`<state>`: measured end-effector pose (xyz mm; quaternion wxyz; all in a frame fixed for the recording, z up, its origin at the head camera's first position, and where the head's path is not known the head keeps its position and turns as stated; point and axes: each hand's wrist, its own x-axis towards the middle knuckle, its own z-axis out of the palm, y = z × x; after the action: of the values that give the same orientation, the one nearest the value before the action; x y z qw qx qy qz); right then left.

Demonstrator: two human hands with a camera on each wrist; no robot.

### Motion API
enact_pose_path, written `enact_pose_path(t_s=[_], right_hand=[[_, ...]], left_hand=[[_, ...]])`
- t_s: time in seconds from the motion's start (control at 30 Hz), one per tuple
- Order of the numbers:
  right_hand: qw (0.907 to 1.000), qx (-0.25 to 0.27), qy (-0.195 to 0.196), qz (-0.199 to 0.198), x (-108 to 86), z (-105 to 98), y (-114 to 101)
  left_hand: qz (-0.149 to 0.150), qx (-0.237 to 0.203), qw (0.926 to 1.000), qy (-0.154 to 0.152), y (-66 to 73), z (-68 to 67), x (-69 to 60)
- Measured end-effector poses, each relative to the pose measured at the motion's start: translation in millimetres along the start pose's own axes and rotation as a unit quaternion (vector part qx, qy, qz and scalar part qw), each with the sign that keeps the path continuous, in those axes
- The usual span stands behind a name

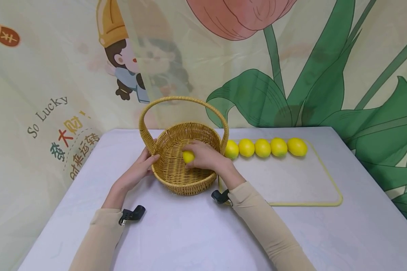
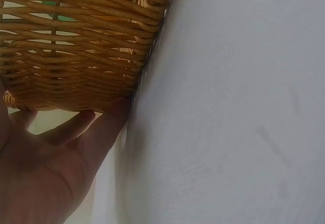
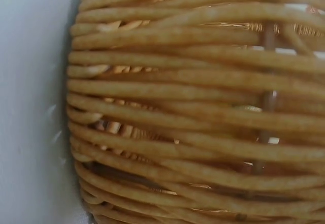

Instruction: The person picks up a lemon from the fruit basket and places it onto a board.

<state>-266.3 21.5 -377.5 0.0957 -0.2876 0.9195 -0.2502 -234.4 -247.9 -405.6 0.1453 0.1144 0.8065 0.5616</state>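
A round wicker basket [image 1: 186, 189] with a tall arched handle stands upright on the white-covered table. My left hand [image 1: 137, 172] grips its left side, the thumb over the rim by the handle's foot. In the left wrist view, the fingers of this left hand [image 2: 56, 165] lie against the outer wicker wall. Reaching over the right rim, my right hand [image 1: 205, 156] holds a yellow lemon [image 1: 188, 157] inside the basket, above the woven bottom. Only the basket's outer wall [image 3: 193, 102] fills the right wrist view, which hides that hand and the lemon.
Right of the basket, several lemons [image 1: 262, 148] stand in a row along the far edge of a pale tray [image 1: 305, 204] with a yellow border. The basket's handle [image 1: 184, 98] arches above my right hand. A printed cloth [image 1: 176, 56] hangs behind the table.
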Motion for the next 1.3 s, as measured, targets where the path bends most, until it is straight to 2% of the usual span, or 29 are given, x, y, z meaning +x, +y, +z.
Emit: enact_pose_path(t_s=[0.37, 0.63, 0.87, 1.3], right_hand=[[0.9931, 0.08, 0.083, -0.02, -11.8, 0, 4], [0.9935, 0.065, 0.089, -0.031, -19.4, -7, 2], [0.9907, 0.096, 0.085, -0.046, -29.4, -18, 2], [0.9889, 0.094, 0.102, -0.053, -53.1, -37, -8]], left_hand=[[-0.008, -0.006, 0.9999, -0.002, -0.9, 5.8, 0.2], [-0.006, -0.008, 0.9999, 0.005, -2.2, 6.4, -0.2], [-0.003, -0.006, 0.9999, 0.007, -1.1, 4.6, -0.9], [-0.012, 0.001, 0.9999, 0.006, 1.3, -0.7, -0.2]])
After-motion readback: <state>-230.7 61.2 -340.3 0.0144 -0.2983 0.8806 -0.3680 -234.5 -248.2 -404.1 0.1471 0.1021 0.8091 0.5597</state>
